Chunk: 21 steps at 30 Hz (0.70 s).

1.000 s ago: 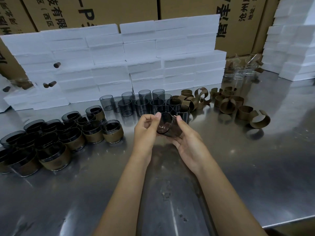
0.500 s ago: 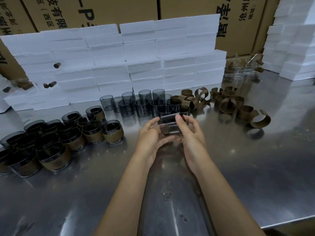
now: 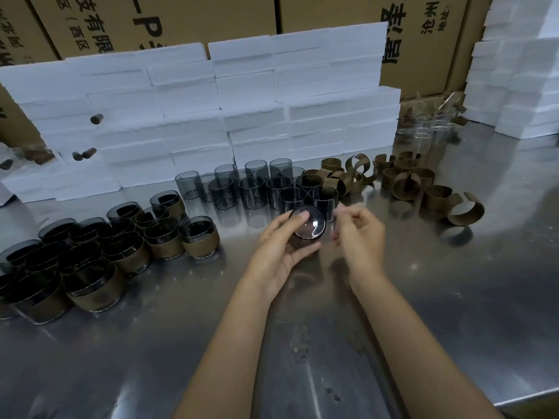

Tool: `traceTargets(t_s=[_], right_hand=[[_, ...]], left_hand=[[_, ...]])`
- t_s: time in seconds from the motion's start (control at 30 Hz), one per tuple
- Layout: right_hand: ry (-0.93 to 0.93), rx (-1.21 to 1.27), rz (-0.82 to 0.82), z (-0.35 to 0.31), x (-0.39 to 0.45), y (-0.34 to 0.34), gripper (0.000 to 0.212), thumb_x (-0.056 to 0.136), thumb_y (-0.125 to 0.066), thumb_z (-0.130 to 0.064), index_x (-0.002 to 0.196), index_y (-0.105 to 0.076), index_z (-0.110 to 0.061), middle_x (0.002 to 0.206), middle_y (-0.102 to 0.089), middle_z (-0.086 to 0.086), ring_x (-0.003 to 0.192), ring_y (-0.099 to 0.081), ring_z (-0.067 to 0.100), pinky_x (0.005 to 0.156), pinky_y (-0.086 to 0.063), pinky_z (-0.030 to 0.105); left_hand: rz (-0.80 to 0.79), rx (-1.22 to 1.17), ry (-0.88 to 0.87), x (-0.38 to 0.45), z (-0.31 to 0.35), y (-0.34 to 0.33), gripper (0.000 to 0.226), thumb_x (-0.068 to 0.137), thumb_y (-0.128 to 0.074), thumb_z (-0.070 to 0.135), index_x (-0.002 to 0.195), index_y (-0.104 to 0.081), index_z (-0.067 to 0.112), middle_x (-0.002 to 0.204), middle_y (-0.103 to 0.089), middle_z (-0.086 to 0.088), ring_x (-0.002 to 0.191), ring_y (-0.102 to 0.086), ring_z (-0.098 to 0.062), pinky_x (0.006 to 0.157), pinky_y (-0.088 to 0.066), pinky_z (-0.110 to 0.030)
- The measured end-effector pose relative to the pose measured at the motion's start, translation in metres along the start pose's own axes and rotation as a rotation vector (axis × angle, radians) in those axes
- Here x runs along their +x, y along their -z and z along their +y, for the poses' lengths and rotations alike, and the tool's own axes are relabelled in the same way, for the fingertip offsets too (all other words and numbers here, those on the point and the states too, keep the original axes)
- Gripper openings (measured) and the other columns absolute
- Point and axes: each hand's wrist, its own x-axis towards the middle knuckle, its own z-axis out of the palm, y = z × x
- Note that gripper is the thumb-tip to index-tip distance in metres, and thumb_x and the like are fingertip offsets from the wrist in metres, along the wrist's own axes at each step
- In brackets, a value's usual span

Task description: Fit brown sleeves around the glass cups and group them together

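Spanning the whole view, a steel table point(image 3: 453, 297), backed by stacked white foam blocks point(image 3: 211, 116) and printed cartons point(image 3: 196, 16). Crowded at the left edge, the sleeved cups point(image 3: 99, 255), each already wearing its brown band and standing close together as one group. Ranged along the back middle, the bare glass cups point(image 3: 254, 189), upright and touching in rows. Scattered to the right of those, the loose brown sleeves point(image 3: 408, 186), curled open like split rings, the nearest one lying well apart from both hands.

Changed since a second ago: one smoked cup point(image 3: 307, 225), then gripped by both hands with its mouth tilted away, now turned round so its thick base faces the camera, and handed over wholly to the left. Left hand point(image 3: 281, 252) cradling that cup just above the table, thumb on the base rim, fingers curled beneath. Right hand point(image 3: 360, 237) released from the glass, just beside it, fingers loosely curled, holding nothing that can be made out; edges blurred, so exact pose unclear.

Judged from this: cup checked and ready, still unsleeved. Next likely a reach rightward for a sleeve, then a wrap round the glass. Worth minding a one-handed hold on smooth glass above hard steel.
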Motion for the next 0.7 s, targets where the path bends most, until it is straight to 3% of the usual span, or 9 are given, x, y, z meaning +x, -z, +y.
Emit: traceTargets(t_s=[0.07,0.17,0.23,0.3,0.47,0.57,0.7], right_hand=[[-0.035,-0.04,0.101,-0.001,0.027,0.002,0.013,0.098,-0.061,-0.007,0.086,-0.066,-0.009,0.069,-0.059,0.002,0.063,-0.053,0.012,0.07,-0.046,0.026],[-0.074,-0.224,0.114,-0.002,0.065,0.003,0.022,0.095,-0.058,-0.004,0.112,-0.068,-0.012,0.076,-0.055,-0.013,0.066,-0.051,-0.002,0.057,-0.039,0.005],[-0.091,-0.362,0.049,0.001,0.085,0.003,0.029,0.095,-0.059,-0.006,0.122,-0.065,-0.015,0.076,-0.051,-0.017,0.07,-0.053,0.004,0.069,-0.039,0.012],[-0.097,-0.484,-0.017,0.005,0.1,0.0,0.032,0.094,-0.061,-0.008,0.125,-0.065,-0.017,0.085,-0.059,-0.009,0.086,-0.053,0.015,0.078,-0.037,0.023],[-0.097,-0.57,-0.064,0.008,0.122,-0.009,0.047,0.094,-0.062,-0.009,0.138,-0.06,-0.024,0.125,-0.066,0.003,0.103,-0.053,0.021,0.082,-0.038,0.025],[-0.073,-0.618,-0.084,0.01,0.131,-0.011,0.046,0.094,-0.062,-0.01,0.136,-0.062,-0.026,0.134,-0.064,0.005,0.118,-0.057,0.026,0.089,-0.043,0.026],[-0.069,-0.589,-0.062,0.012,0.137,-0.009,0.017,0.09,-0.067,-0.011,0.1,-0.066,-0.024,0.104,-0.066,-0.003,0.099,-0.056,0.02,0.066,-0.041,0.021]], left_hand=[[0.035,-0.111,0.015,0.005,0.0,0.002,0.026,0.089,-0.076,0.011,0.113,-0.067,0.005,0.127,-0.068,-0.027,0.113,-0.07,-0.03,0.068,-0.062,-0.032],[0.071,-0.261,0.013,0.012,0.003,0.004,0.018,0.091,-0.074,0.006,0.107,-0.066,0.003,0.116,-0.069,-0.025,0.109,-0.071,-0.03,0.069,-0.064,-0.036],[0.072,-0.314,0.007,0.016,0.004,0.006,0.02,0.092,-0.072,0.005,0.11,-0.063,0.002,0.121,-0.066,-0.025,0.113,-0.069,-0.03,0.069,-0.064,-0.036],[0.054,-0.328,0.009,0.018,0.004,0.007,0.018,0.093,-0.071,0.005,0.108,-0.061,0.004,0.126,-0.063,-0.027,0.122,-0.065,-0.033,0.07,-0.064,-0.038],[0.017,-0.354,0.022,0.02,0.004,0.009,0.014,0.093,-0.072,0.007,0.104,-0.063,0.004,0.116,-0.067,-0.025,0.107,-0.073,-0.031,0.075,-0.064,-0.042],[0.017,-0.356,0.029,0.021,0.004,0.009,0.016,0.093,-0.072,0.008,0.106,-0.063,0.005,0.106,-0.07,-0.025,0.098,-0.075,-0.03,0.075,-0.064,-0.042],[0.009,-0.346,0.043,0.021,0.004,0.01,0.02,0.092,-0.072,0.009,0.108,-0.062,0.006,0.11,-0.068,-0.028,0.106,-0.071,-0.034,0.073,-0.064,-0.041]])
